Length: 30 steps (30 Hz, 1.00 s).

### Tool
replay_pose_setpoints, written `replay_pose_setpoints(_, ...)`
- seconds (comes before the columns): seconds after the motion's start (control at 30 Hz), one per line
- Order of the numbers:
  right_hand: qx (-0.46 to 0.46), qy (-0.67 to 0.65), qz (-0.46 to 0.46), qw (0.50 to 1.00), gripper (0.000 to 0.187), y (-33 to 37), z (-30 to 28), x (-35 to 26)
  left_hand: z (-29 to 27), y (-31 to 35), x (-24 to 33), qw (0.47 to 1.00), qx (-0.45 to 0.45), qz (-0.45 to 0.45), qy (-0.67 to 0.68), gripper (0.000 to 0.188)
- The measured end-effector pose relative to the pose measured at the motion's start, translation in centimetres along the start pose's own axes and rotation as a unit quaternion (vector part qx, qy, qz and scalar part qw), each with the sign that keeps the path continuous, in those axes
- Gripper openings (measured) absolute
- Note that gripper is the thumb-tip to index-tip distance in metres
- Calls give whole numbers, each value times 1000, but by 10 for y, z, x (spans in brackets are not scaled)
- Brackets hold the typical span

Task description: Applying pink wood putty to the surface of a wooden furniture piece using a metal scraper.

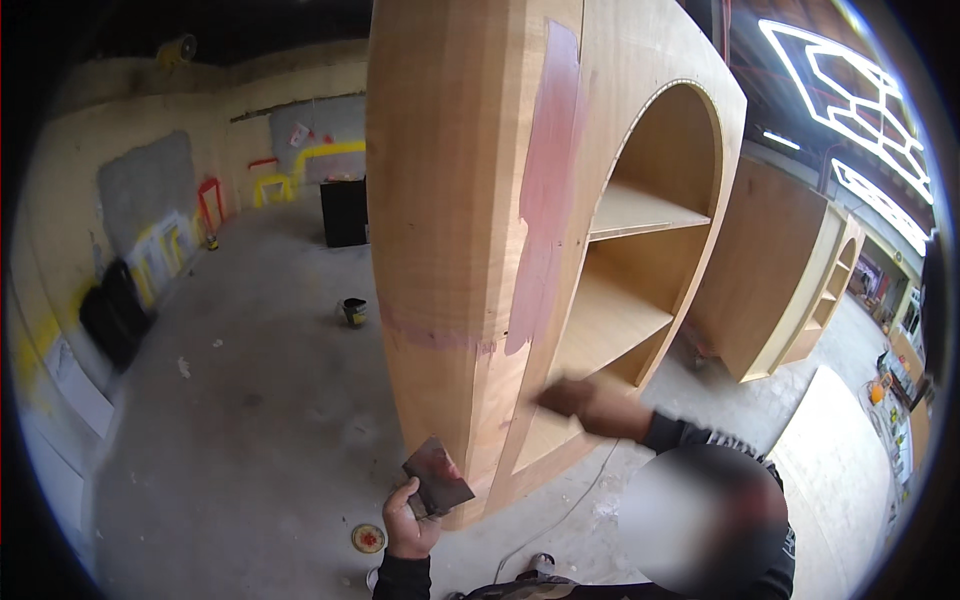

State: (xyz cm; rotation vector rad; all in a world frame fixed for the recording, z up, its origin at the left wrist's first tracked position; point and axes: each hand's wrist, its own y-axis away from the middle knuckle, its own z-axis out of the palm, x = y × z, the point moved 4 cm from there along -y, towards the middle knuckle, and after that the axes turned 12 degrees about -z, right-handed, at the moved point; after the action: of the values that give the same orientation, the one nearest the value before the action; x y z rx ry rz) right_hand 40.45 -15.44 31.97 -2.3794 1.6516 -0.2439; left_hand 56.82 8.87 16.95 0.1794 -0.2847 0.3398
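My left hand (408,525) is closed on a dark rectangular plate (438,478) with reddish-pink paste smeared on it, low beside the front corner of a tall plywood cabinet (445,170). Motion smears my right hand (598,408), which is raised in front of the cabinet's lower shelf opening. A dark shape shows at its fingers, but I cannot make out whether it is a tool. Pinkish filler (550,180) runs in a broad vertical band down the cabinet's seam. A fainter pink strip (430,338) crosses the side panel.
A second plywood cabinet (755,265) stands at the right, near a pale board (835,460) on the floor. An open round tin (368,538) sits by my left hand, and a dark bucket (352,311) farther off. A cable (560,515) trails across the floor below the cabinet.
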Motion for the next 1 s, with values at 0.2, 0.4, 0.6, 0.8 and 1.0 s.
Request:
replay_pose_setpoints(0.2,393,365,-40,843,58,-125,-272,36,-17,3,-17,998,42,40,13,39)
replay_pose_setpoints(0.4,477,373,-110,789,50,-179,-321,50,-36,16,-36,997,82,-8,-2,35)
replay_pose_setpoints(0.6,398,419,1,816,66,-156,-241,71,-65,43,-23,990,135,38,-12,35)
replay_pose_setpoints(0.8,322,373,96,865,73,-120,-139,66,-81,42,-31,975,221,12,-10,31)
replay_pose_setpoints(1.0,292,326,112,892,70,-93,-68,70,-69,26,-42,986,162,-35,-8,28)
